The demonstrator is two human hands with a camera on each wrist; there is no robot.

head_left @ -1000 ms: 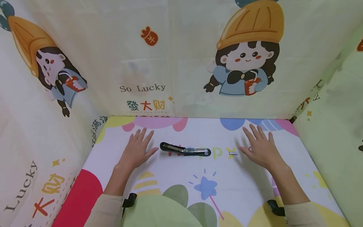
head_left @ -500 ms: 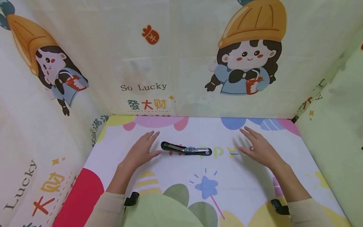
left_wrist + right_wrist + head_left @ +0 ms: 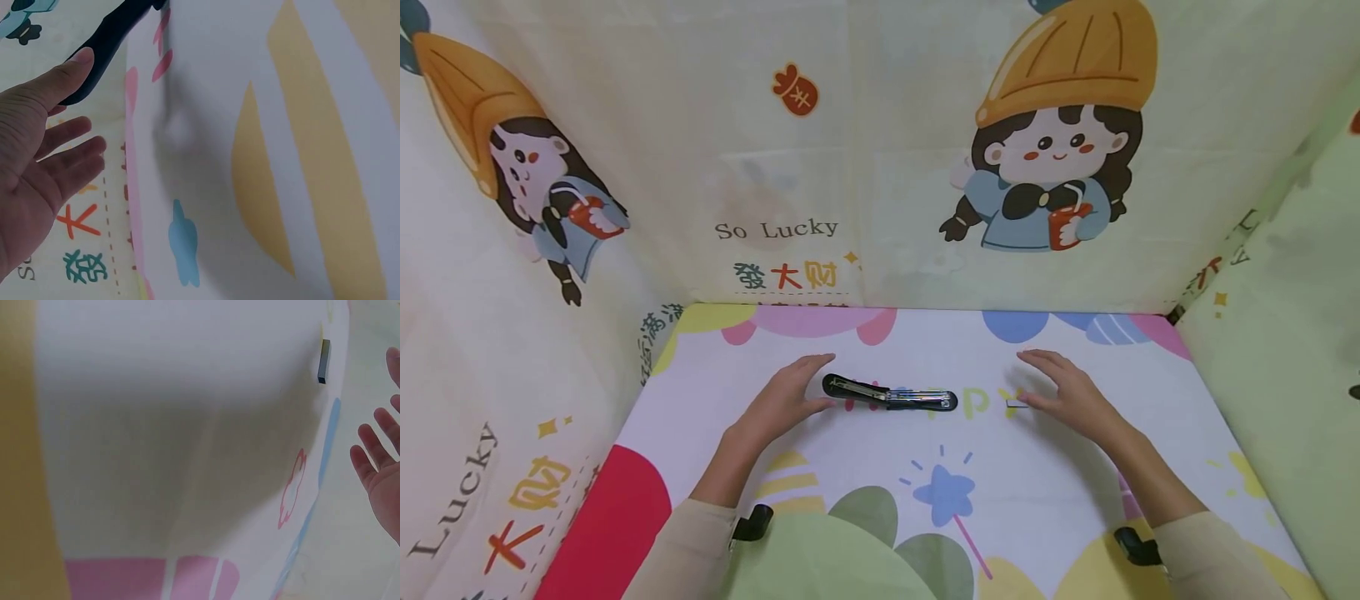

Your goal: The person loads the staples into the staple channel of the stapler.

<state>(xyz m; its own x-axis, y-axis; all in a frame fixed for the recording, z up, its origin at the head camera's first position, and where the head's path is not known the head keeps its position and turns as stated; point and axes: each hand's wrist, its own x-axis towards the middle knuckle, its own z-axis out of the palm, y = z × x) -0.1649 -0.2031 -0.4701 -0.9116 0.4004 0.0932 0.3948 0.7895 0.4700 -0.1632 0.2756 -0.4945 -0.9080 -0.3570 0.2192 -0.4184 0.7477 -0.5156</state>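
A black stapler (image 3: 917, 401), swung fully open, lies on the patterned tabletop with its metal rail showing. My left hand (image 3: 781, 402) is just beyond its left end, fingers and thumb spread apart around that end without gripping it. In the left wrist view the thumb overlaps the dark end of the stapler (image 3: 109, 47). A short grey strip of staples (image 3: 1014, 404) rests to the right of the stapler. Beside the strip hovers my right hand (image 3: 1078, 402), thumb and fingers apart. The right wrist view shows the staple strip (image 3: 324, 361) apart from the loosely spread fingers.
A printed cloth (image 3: 940, 467) covers the table. Upright cloth walls with cartoon prints enclose it at the back (image 3: 895, 192), left (image 3: 647, 242) and right (image 3: 1277, 375). Black wrist camera mounts (image 3: 752, 523) sit at both cuffs.
Both hands have turned from palms down to thumb-and-finger gaps facing inward. The left has come closer to the stapler, the right closer to the staples. Stapler and staples stay put.
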